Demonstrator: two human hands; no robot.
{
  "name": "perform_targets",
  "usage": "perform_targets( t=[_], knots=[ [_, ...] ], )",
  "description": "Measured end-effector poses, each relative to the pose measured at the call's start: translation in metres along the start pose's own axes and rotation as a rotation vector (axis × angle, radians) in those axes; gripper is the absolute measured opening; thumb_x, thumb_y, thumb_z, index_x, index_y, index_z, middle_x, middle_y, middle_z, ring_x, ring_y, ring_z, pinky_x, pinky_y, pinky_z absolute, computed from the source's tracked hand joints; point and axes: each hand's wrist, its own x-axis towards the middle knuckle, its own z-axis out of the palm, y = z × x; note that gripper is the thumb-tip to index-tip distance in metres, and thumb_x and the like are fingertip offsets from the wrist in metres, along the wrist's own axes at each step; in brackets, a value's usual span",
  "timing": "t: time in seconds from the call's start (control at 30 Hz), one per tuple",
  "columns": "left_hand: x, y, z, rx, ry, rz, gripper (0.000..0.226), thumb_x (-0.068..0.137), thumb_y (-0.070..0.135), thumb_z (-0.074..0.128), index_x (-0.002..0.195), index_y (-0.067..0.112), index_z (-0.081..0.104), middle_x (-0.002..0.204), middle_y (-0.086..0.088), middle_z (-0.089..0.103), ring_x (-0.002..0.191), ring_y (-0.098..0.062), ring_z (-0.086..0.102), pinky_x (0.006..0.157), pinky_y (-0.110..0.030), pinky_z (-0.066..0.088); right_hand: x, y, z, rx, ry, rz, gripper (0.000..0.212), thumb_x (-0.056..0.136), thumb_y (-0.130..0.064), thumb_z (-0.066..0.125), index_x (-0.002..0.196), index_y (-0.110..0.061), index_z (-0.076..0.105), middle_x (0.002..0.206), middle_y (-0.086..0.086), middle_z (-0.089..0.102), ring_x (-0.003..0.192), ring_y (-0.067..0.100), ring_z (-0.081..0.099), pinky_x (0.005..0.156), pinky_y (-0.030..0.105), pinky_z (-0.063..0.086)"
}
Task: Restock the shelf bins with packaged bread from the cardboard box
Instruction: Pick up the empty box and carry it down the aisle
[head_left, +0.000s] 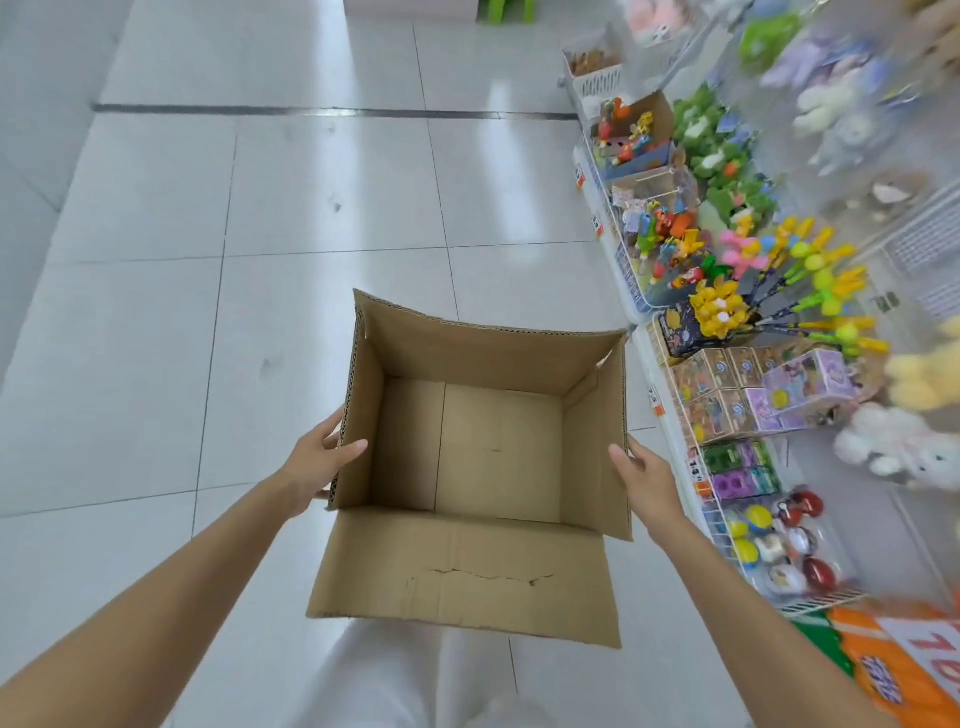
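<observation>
Head view: cardboard box (493, 452) sits between the fingers; left hand (322, 460) and right hand (644, 475) each clamp a side wall, thumb inside. Empty, so judged light; walls stiff but bendable, best held near corners.

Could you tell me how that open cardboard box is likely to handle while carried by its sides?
The cardboard box looks empty, so probably light. Its corrugated walls seem stiff, yet the left hand and right hand could bow them. The creased near flap will likely flop.
</observation>
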Motion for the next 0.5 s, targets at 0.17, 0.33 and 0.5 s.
perform_targets(
  t=[0.17,0.33,0.5],
  knots=[
    [0.101,0.131,-0.018,0.043,-0.023,-0.008,0.064,0.093,0.026,0.065,0.144,0.050,0.035,0.130,0.009,0.062,0.108,-0.020,0.064,0.070,-0.034,0.050,0.118,-0.094,0.005,0.023,0.034,0.053,0.058,0.099,-0.032,0.054,0.148,-0.007,0.036,0.151,0.007,0.041,0.137,0.022,0.041,0.112,0.034,0.031],
    [0.208,0.248,-0.034,0.105,-0.037,0.015,0.065,0.093,0.028,0.066,0.144,0.052,0.034,0.130,0.007,0.062,0.109,-0.022,0.064,0.075,-0.039,0.051,0.234,-0.176,0.015,0.037,0.050,0.051,0.054,0.099,-0.029,0.053,0.146,-0.007,0.039,0.144,0.003,0.047,0.136,0.021,0.043,0.105,0.025,0.029],
    [0.329,0.351,-0.040,0.138,-0.027,0.016,0.061,0.094,0.026,0.064,0.142,0.052,0.037,0.122,0.008,0.067,0.098,-0.019,0.066,0.070,-0.035,0.051,0.381,-0.241,0.036,0.087,0.013,0.080,0.057,0.099,-0.029,0.054,0.148,-0.007,0.035,0.150,0.007,0.042,0.137,0.020,0.041,0.110,0.029,0.031]
  ],
)
